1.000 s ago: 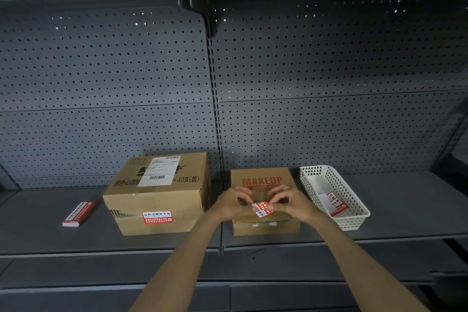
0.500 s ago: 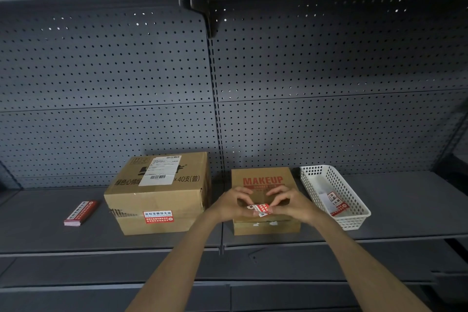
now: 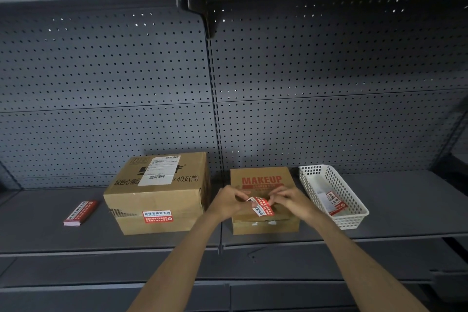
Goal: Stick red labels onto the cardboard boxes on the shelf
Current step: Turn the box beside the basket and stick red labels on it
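A flat cardboard box (image 3: 260,180) printed MAKEUP lies on the grey shelf (image 3: 405,210). Just above its front edge my left hand (image 3: 226,201) and my right hand (image 3: 291,201) both pinch one red and white label (image 3: 262,206), which is tilted and partly curled between my fingertips. Whether it touches the box I cannot tell. Left of it stands a larger cardboard box (image 3: 157,192) with a red label (image 3: 157,216) stuck flat on its front face.
A stack of red labels (image 3: 80,213) lies on the shelf at the left. A white plastic basket (image 3: 349,213) to the right of the MAKEUP box holds label sheets. A perforated grey back panel rises behind, and an upper shelf carries more boxes.
Both hands stay over the MAKEUP box. The label between my fingers has turned and shows more of its red face than half a second ago.
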